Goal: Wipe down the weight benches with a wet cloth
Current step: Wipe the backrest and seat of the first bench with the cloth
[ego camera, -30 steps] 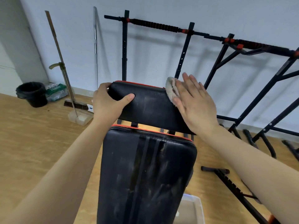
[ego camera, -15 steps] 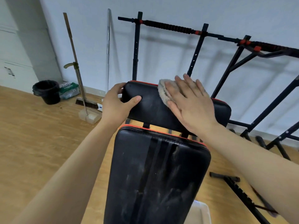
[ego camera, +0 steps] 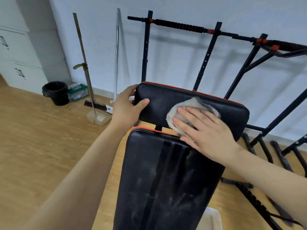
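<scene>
A black weight bench with red piping fills the middle. Its long pad (ego camera: 166, 183) shows pale smears, and a shorter upper pad (ego camera: 232, 113) stands beyond it. My left hand (ego camera: 126, 108) grips the upper pad's left end, thumb on the front face and fingers behind. My right hand (ego camera: 206, 133) lies flat with straight fingers, pressing a whitish fluffy cloth (ego camera: 192, 105) against the front of the upper pad near its lower edge.
Black pull-up frames (ego camera: 214, 53) line the wall behind the bench, with their feet on the wooden floor at right. A broom and dustpan (ego camera: 98, 112), a black bin (ego camera: 56, 92) and a white cabinet (ego camera: 18, 63) stand at left. A white tub (ego camera: 213, 218) sits under the bench.
My right hand has slid the cloth down from the upper pad's top edge onto its front face. The left hand keeps its grip. The view has shifted left.
</scene>
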